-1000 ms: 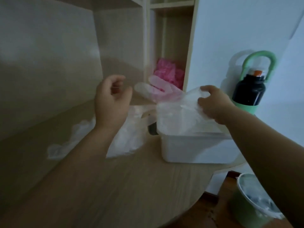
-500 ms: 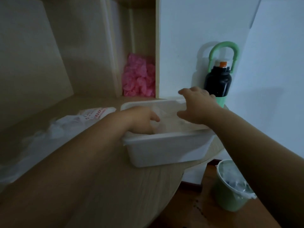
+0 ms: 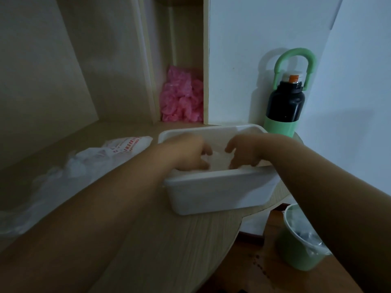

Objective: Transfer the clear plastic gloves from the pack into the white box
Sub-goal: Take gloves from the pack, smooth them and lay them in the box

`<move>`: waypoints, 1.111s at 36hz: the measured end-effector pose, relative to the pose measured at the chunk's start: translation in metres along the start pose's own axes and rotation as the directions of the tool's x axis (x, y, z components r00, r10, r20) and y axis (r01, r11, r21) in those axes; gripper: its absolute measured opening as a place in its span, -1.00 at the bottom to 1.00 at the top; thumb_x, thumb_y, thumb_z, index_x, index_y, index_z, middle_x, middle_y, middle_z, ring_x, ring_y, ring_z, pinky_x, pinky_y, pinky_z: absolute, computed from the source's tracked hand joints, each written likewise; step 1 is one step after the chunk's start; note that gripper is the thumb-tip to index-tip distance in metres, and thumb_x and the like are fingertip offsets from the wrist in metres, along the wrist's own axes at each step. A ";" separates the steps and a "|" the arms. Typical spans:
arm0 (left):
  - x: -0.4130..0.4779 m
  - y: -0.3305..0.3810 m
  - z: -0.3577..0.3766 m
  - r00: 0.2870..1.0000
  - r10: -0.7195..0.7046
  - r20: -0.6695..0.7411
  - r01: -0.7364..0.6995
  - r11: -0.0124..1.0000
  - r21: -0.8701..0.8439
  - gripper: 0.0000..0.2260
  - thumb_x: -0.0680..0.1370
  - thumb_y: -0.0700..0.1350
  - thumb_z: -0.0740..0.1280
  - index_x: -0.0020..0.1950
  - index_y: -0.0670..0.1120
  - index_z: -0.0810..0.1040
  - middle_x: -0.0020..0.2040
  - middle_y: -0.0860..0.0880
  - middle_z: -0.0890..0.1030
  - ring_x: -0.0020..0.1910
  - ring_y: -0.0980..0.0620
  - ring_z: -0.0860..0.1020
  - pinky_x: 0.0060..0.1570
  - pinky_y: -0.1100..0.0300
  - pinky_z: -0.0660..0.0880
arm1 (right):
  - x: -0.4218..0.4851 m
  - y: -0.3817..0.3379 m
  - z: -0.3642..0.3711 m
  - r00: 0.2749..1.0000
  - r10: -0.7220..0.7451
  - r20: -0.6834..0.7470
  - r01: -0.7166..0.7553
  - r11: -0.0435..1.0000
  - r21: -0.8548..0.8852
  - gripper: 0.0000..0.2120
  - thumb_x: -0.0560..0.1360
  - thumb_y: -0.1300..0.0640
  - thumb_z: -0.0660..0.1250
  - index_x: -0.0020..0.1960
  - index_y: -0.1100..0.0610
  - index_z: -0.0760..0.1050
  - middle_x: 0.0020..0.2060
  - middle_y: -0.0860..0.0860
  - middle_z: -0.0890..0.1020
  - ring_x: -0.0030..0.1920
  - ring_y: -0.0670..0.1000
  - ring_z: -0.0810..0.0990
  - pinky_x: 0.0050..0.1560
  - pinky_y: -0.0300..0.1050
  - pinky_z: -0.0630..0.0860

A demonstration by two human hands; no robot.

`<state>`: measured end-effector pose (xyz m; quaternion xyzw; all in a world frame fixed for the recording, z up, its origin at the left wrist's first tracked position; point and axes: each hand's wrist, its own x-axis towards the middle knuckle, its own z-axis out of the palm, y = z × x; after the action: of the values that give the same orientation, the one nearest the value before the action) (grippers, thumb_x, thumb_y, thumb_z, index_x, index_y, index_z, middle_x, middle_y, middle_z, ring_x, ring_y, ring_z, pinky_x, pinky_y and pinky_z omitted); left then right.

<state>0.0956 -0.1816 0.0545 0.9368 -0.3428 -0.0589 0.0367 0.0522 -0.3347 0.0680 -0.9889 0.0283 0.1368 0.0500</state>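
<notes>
Loose clear gloves (image 3: pixel 53 182) lie spread on the left side of the wooden table (image 3: pixel 169 250), touching the printed pack (image 3: pixel 127 144). To its right, the left hand (image 3: pixel 188 153) and right hand (image 3: pixel 245 151) both reach down into the white box (image 3: pixel 220 193), fingers bent onto clear plastic inside. Blur hides whether they grasp it. A black bottle (image 3: pixel 283 106) stands behind the box.

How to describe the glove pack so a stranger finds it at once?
Start at the wooden desk and find the white box on it. Just left of it lies the pack, a white packet, the only thing with red print.
</notes>
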 end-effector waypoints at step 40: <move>-0.172 -0.165 0.137 0.612 -0.589 -0.529 0.419 0.808 -0.415 -0.69 0.52 -0.02 0.36 0.09 -0.23 0.62 0.13 -0.15 0.60 0.12 -0.13 0.53 0.10 0.08 0.42 | 0.010 -0.211 0.156 0.845 -0.276 -0.458 0.474 0.783 0.403 -0.53 0.57 0.13 0.22 0.46 0.05 0.26 0.36 0.03 0.39 0.27 -0.02 0.41 0.23 -0.23 0.29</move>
<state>0.0518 0.0520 -0.0843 0.9450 -0.0194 0.2103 0.2498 0.0348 -0.1089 -0.0652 -0.9334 -0.1294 -0.0794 0.3252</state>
